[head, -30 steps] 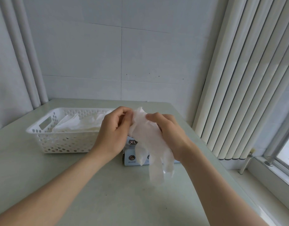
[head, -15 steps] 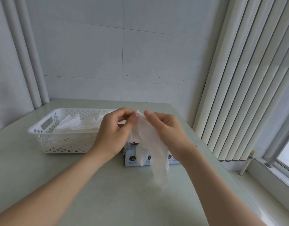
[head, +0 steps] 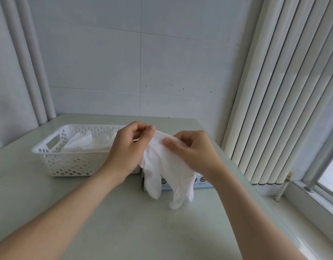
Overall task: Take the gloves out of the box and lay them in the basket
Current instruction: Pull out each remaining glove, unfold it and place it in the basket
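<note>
A thin white glove hangs in the air above the table, fingers pointing down. My left hand pinches its cuff at the left corner and my right hand pinches the cuff at the right. Behind the glove stands the light blue glove box, mostly hidden by the glove and my right wrist. To the left sits the white perforated basket with several white gloves lying in it.
The pale green table ends at a tiled wall behind and at vertical blinds and a window sill on the right. Two white pipes run up the left corner.
My two hands have drawn apart along the cuff, so the glove now hangs spread out and flatter. Its fingers dangle lower over the box.
</note>
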`<action>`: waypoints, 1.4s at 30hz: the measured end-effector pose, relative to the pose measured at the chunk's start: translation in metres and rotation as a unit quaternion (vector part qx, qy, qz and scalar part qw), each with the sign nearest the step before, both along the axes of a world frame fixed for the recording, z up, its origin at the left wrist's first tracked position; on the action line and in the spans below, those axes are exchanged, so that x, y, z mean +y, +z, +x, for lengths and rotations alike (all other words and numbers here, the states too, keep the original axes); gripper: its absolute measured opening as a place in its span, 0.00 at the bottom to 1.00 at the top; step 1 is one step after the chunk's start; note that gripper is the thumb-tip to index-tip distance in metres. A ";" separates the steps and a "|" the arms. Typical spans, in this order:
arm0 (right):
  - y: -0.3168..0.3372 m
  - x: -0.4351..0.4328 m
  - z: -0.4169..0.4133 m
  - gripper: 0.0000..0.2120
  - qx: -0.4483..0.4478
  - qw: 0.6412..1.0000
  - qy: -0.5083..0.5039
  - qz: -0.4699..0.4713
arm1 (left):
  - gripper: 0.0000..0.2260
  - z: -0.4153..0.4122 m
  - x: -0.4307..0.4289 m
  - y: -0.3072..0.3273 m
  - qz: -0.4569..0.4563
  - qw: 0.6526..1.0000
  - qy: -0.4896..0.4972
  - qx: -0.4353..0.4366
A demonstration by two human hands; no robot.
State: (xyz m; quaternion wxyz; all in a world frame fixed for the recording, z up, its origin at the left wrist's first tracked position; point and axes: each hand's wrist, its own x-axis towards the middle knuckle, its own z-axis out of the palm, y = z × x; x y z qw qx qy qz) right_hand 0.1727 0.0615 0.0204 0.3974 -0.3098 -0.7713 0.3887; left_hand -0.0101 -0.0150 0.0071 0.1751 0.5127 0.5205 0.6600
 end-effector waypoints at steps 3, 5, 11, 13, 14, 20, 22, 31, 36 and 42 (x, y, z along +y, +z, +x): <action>-0.002 0.004 0.000 0.13 -0.053 0.997 -0.043 0.031 | 0.08 -0.003 0.005 -0.002 0.005 0.999 0.040 -0.008; -0.003 0.005 0.000 0.15 -0.065 0.995 -0.063 0.035 | 0.09 -0.005 0.006 -0.003 0.009 0.997 0.080 0.010; 0.011 -0.001 0.014 0.22 -0.027 0.995 0.015 -0.094 | 0.12 -0.014 0.003 0.002 0.014 0.976 0.187 0.113; 0.012 0.001 0.016 0.19 0.002 0.990 0.070 -0.126 | 0.12 -0.017 0.001 0.003 0.029 0.971 0.190 0.145; 0.011 0.002 0.016 0.16 0.019 0.987 0.090 -0.134 | 0.11 -0.018 0.000 0.003 0.036 0.969 0.187 0.158; 0.010 -0.006 0.009 0.08 0.081 0.982 0.079 -0.152 | 0.10 -0.031 -0.002 0.013 0.063 0.961 0.199 0.183; 0.008 -0.009 0.001 0.07 0.090 0.988 0.023 -0.122 | 0.10 -0.037 -0.004 0.017 0.077 0.957 0.205 0.189; 0.025 -0.020 -0.063 0.13 0.113 0.985 -0.128 0.016 | 0.12 -0.087 -0.006 0.023 0.047 0.966 0.205 0.150; 0.037 -0.018 -0.104 0.15 0.120 0.976 -0.174 0.051 | 0.06 -0.109 -0.011 0.023 0.016 0.983 0.165 0.077; 0.049 -0.006 -0.141 0.17 0.020 0.980 -0.166 0.109 | 0.13 -0.132 -0.021 0.027 -0.059 0.978 0.194 0.045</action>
